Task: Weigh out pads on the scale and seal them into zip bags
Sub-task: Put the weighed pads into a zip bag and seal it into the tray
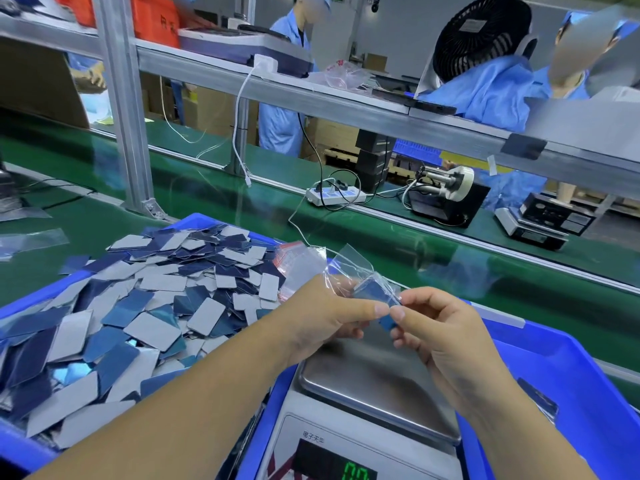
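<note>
A clear zip bag (349, 268) hangs above the scale, and a small stack of blue pads (375, 292) sits partly inside it. My left hand (329, 313) grips the bag and the stack from the left. My right hand (440, 323) pinches the stack's near end from the right. Below them the steel pan of the scale (374, 379) is bare, and its green display (358, 472) shows zeros. To the left, a blue bin (20, 455) holds a heap of loose blue and grey pads (145, 299).
Another blue bin (568, 386) stands at the right with a filled bag (540, 400) in it. A pile of red-striped zip bags (294, 261) lies behind my left hand. Beyond are a green conveyor belt (415, 244), a power strip (337, 195), a label dispenser (446, 192) and people in blue coats.
</note>
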Tool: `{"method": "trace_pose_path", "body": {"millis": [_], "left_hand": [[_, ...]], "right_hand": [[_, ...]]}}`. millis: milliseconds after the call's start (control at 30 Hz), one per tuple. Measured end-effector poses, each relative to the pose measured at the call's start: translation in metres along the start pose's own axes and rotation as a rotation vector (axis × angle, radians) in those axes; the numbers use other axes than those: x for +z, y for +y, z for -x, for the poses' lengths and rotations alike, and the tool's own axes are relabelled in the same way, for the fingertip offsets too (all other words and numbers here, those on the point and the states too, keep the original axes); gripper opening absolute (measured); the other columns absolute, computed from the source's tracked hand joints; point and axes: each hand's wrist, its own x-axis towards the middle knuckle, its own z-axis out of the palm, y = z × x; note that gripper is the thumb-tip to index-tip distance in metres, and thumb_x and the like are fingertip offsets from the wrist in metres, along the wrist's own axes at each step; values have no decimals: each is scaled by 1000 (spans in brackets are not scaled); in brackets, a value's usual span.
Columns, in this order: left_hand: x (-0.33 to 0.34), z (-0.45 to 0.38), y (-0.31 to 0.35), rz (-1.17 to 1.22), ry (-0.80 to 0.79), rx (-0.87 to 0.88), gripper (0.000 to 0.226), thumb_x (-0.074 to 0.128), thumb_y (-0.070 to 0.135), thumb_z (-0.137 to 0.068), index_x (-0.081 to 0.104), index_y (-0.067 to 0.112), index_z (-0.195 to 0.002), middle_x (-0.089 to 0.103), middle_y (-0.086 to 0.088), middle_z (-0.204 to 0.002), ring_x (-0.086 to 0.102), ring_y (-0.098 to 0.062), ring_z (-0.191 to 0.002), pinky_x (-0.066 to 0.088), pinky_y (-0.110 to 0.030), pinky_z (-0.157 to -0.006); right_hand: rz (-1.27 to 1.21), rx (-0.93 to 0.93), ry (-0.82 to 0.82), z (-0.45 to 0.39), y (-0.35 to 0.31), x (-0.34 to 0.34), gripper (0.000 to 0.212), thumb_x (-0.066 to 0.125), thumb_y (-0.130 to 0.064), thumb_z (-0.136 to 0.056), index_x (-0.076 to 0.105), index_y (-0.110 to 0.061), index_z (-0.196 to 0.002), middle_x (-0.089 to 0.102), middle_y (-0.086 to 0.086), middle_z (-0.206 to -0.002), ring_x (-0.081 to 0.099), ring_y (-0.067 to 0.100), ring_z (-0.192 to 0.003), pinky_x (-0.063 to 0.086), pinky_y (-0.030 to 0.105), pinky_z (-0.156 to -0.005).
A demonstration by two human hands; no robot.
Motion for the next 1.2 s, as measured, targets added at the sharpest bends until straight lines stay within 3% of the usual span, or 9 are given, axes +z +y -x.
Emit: {"method": "trace_pose_path", "body": {"millis": [100, 167, 300, 433, 567, 700, 833, 1033, 1200], "left_hand": [[1, -1, 1, 44, -1, 29, 13, 76, 21, -76, 80, 24, -88, 69, -1, -87, 58, -12, -72, 50, -20, -61], [3, 0, 1, 50, -15, 51, 15, 76, 20, -76, 80, 24, -90, 69, -4, -90, 58, -13, -72, 50, -20, -61], [3, 0, 2, 106, 5, 71, 15, 77, 17, -75, 80, 26, -86, 72, 1, -86, 62, -11, -68, 51, -21, -60], [3, 0, 3, 79, -21, 85, 12, 77, 23, -78, 80, 21, -90, 72, 0, -85, 60, -9, -64, 51, -20, -59], [6, -1, -1, -24, 38, 39, 35, 84, 36, -64, 77, 16, -92, 68, -7, -86, 59, -12, -67, 50, -22, -60], [5, -1, -2, 17, 40, 52, 10, 81, 28, -73, 80, 25, -82, 69, 1, -78, 59, -9, -65, 50, -21, -60], [6, -2, 0, 65, 45, 114, 6, 77, 22, -78, 80, 25, -82, 71, 3, -77, 58, -7, -61, 50, -19, -58], [9, -1, -3, 62, 36, 104, 12, 77, 17, -76, 81, 22, -87, 72, -1, -80, 61, -9, -64, 52, -20, -59], [10, -1, -4, 85, 45, 59, 13, 77, 15, -78, 81, 20, -89, 73, -2, -82, 63, -11, -69, 52, -20, -59]], "right_hand": [[4, -20, -24, 1, -4, 0, 15, 79, -13, -59, 74, -15, -73, 66, 10, -70, 59, 20, -55, 52, 25, -52], [51, -44, -34, 2, -6, -1, 12, 78, -8, -67, 75, -18, -71, 66, 9, -69, 59, 20, -55, 51, 26, -52], [98, -65, -14, 2, -4, -3, 26, 71, 6, -79, 75, -19, -71, 65, 10, -66, 59, 21, -52, 50, 26, -50], [69, -69, -7, 2, -3, -3, 20, 77, 1, -73, 75, -19, -72, 66, 11, -67, 60, 20, -52, 50, 25, -50], [96, -68, -1, 1, -1, -1, 27, 92, -7, -54, 75, -16, -72, 66, 11, -66, 59, 20, -53, 50, 25, -50], [-2, -63, 40, -1, 2, 1, 26, 85, -21, -50, 75, -15, -74, 67, 11, -68, 61, 21, -55, 51, 25, -51], [-41, -50, -14, -1, 1, 2, 21, 80, -12, -56, 76, -13, -77, 71, 12, -74, 62, 22, -56, 54, 25, -54], [-43, -89, 52, -2, 5, 0, 18, 67, 15, -79, 67, -1, -86, 66, 16, -71, 61, 23, -56, 53, 25, -53], [-58, -61, 47, 0, 4, 2, 17, 74, 8, -73, 70, -6, -82, 67, 15, -72, 62, 23, -59, 53, 25, -55]]}}
